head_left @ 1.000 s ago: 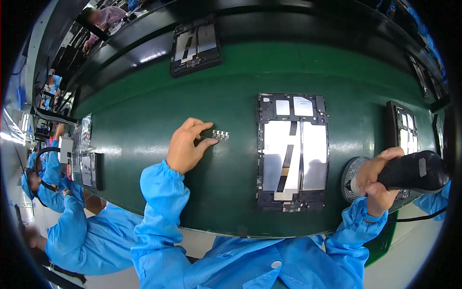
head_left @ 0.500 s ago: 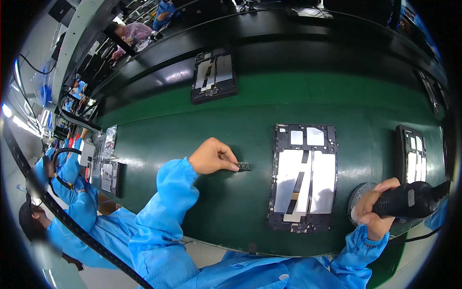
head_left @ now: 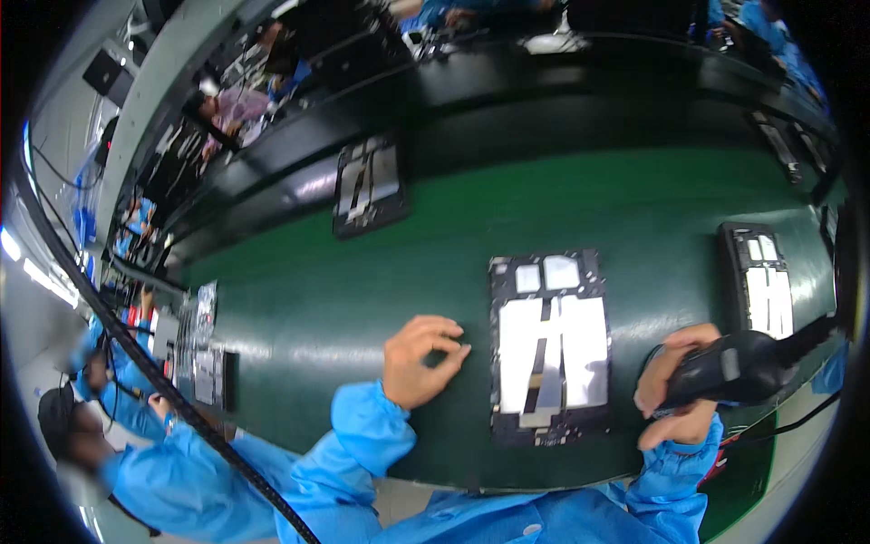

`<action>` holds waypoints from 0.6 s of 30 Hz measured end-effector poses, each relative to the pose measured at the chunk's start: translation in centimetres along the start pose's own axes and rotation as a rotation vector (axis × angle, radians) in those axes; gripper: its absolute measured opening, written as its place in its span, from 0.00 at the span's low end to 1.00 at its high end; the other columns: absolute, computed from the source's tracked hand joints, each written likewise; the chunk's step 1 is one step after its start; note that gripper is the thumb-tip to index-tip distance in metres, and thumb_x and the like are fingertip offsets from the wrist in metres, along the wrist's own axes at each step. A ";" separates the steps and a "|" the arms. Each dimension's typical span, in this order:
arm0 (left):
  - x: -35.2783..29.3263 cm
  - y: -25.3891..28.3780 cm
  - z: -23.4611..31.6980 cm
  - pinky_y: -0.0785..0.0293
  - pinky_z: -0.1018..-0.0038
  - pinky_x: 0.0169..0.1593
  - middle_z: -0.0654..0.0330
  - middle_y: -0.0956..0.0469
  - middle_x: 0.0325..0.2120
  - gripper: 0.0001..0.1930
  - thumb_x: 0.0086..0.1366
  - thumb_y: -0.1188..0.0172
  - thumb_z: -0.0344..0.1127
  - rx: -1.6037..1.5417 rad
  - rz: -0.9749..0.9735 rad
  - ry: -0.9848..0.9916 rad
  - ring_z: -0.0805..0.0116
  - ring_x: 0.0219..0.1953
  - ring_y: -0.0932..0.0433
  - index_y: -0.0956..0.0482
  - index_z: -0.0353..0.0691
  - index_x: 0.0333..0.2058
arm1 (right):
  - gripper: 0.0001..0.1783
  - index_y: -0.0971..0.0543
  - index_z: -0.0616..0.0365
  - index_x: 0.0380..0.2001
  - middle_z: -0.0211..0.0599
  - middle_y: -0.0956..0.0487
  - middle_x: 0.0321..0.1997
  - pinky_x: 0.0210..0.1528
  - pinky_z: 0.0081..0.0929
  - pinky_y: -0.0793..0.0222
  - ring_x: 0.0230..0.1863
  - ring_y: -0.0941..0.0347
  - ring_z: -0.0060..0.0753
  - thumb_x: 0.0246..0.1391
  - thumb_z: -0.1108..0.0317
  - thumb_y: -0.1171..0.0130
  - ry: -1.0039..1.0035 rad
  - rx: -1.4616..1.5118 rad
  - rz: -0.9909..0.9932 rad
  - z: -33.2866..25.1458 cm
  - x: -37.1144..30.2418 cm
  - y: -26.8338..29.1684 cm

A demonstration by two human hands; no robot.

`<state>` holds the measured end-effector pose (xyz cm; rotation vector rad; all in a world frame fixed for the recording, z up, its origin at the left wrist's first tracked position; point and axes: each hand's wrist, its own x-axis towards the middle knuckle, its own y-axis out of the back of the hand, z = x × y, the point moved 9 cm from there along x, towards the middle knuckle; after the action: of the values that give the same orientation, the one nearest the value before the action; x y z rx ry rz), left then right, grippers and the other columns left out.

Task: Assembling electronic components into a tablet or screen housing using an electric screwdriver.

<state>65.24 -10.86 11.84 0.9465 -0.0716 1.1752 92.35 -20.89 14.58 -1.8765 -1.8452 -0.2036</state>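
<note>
My left hand (head_left: 421, 358) hovers over the green bench mat (head_left: 299, 326), thumb and forefinger apart with nothing between them. Just to its right lies an opened tablet (head_left: 580, 354), with bright silver battery panels, dark ribbon cables and a black frame. Beyond the tablet's right side, my right hand (head_left: 671, 385) grips a black handheld device (head_left: 739, 367) with a rounded body. The device's exact kind is not clear, and the hand hides its front end. Blue sleeves cover both my forearms.
Another opened tablet (head_left: 370, 186) lies at the back left, and a stack topped by one (head_left: 763, 281) stands at the right. More tablet parts (head_left: 210, 376) are at the left edge. A black cable (head_left: 154, 381) crosses the left side. A co-worker in blue (head_left: 181, 467) sits at left.
My left hand has moved nearer and opened; the small green strip it pinched is no longer visible. The right hand's grip has shifted on the black device, and the view has tilted.
</note>
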 end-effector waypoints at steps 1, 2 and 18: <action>0.2 -0.4 0.9 0.26 0.66 0.43 0.55 0.20 0.30 0.09 0.43 0.33 0.20 -0.025 0.056 -0.016 0.57 0.40 0.21 0.25 0.37 0.20 | 0.49 0.41 0.65 0.44 0.28 0.32 0.14 0.17 0.21 0.35 0.15 0.32 0.25 0.18 0.70 0.20 -0.041 -0.121 -0.042 -0.8 0.3 0.1; 0.1 -1.1 1.9 0.27 0.64 0.46 0.55 0.20 0.30 0.09 0.43 0.33 0.20 -0.058 0.104 -0.028 0.57 0.41 0.21 0.25 0.37 0.21 | 0.44 0.39 0.65 0.43 0.30 0.30 0.14 0.18 0.21 0.35 0.16 0.31 0.24 0.21 0.75 0.22 -0.091 -0.233 -0.085 -1.3 0.3 0.1; 1.2 -20.3 -0.8 0.42 0.55 0.58 0.59 0.19 0.25 0.06 0.48 0.33 0.26 -0.155 0.093 0.023 0.68 0.31 0.21 0.23 0.39 0.23 | 0.26 0.31 0.64 0.42 0.27 0.28 0.16 0.16 0.13 0.41 0.15 0.33 0.16 0.38 0.81 0.32 0.119 -0.213 0.379 0.4 -2.4 17.0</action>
<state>81.78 -10.75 -0.08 0.8002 -0.1870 1.2475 108.59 -22.14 9.09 -2.2646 -1.4022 -0.3821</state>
